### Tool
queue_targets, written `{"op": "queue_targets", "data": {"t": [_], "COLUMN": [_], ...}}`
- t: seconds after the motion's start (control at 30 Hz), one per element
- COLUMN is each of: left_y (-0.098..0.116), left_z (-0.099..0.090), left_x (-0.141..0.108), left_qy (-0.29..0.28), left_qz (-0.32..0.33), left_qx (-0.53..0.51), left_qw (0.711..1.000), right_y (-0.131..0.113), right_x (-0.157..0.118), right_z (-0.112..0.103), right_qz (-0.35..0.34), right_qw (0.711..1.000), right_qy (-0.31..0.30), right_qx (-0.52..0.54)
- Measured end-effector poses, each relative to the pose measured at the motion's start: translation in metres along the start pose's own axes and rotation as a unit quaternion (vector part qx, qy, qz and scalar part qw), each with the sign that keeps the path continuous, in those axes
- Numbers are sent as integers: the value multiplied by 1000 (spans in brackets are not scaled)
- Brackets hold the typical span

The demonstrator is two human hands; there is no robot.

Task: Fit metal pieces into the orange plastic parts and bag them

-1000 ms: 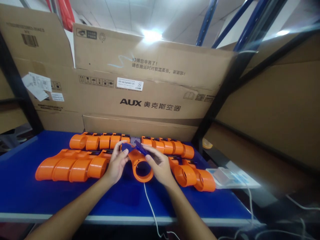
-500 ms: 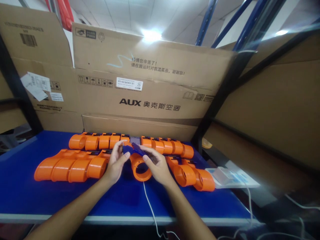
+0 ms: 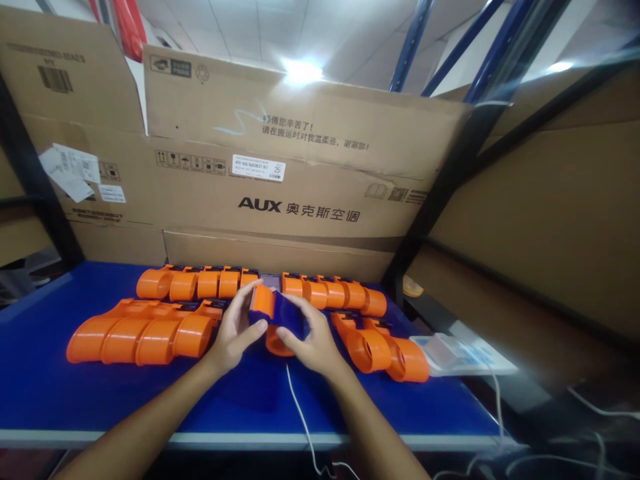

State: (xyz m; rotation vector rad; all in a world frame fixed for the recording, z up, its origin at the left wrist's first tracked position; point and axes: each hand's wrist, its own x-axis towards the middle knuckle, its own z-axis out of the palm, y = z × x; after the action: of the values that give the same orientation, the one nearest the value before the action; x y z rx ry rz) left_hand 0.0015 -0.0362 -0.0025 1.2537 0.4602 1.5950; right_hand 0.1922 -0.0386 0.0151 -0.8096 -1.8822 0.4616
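Note:
Above the middle of the blue tabletop, both my hands grip one orange-and-dark-blue plastic part (image 3: 263, 303) that has a round ring at its lower end. My left hand (image 3: 239, 330) closes on its left side, thumb along the dark blue edge. On the right, my right hand (image 3: 311, 337) holds the dark blue piece (image 3: 289, 312), which faces me as a flat panel. Much of the orange ring (image 3: 277, 342) is hidden behind the right thumb and the blue piece. Similar orange ring parts (image 3: 190, 335) lie just left of my left hand, and others (image 3: 370, 347) to the right.
A back row of orange ring parts (image 3: 183, 285) lines the blue table (image 3: 235, 407) before a cardboard sheet (image 3: 280, 247). A small grey block (image 3: 270, 281) sits mid-row. A white cable (image 3: 300, 407) crosses the front edge. At right is a white tray (image 3: 493, 365), with a dark post (image 3: 425, 207) behind.
The held part has turned between my hands: the dark blue piece now shows its broad face, and the ring has tipped away and is less visible. The parts on the table stay put.

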Motion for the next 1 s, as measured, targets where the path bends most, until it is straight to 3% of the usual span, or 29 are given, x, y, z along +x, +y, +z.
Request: {"op": "queue_targets", "data": {"t": [0.13, 0.3, 0.37, 0.5, 0.77, 0.9, 1.0], "left_y": [5, 5, 3, 3, 4, 0, -3], "left_z": [2, 3, 2, 0, -1, -4, -7], "left_x": [1, 3, 3, 3, 4, 4, 4], "left_qy": [-6, 67, 87, 70, 107, 80, 28], "left_qz": [13, 19, 29, 43, 39, 53, 59], "left_qx": [51, 105, 142, 185, 165, 197, 185], "left_qw": [999, 992, 986, 979, 980, 976, 981], "right_y": [6, 14, 14, 13, 12, 9, 7], "right_x": [-3, -5, -5, -5, -5, -5, -4], "right_z": [-2, 0, 1, 2, 3, 4, 4], "right_qz": [-84, -150, -153, -149, -148, -145, -117], "right_qw": [985, 960, 958, 960, 962, 961, 973], "right_qy": [41, 52, 48, 47, 50, 51, 55], "right_qx": [-142, -231, -236, -234, -225, -228, -190]}}
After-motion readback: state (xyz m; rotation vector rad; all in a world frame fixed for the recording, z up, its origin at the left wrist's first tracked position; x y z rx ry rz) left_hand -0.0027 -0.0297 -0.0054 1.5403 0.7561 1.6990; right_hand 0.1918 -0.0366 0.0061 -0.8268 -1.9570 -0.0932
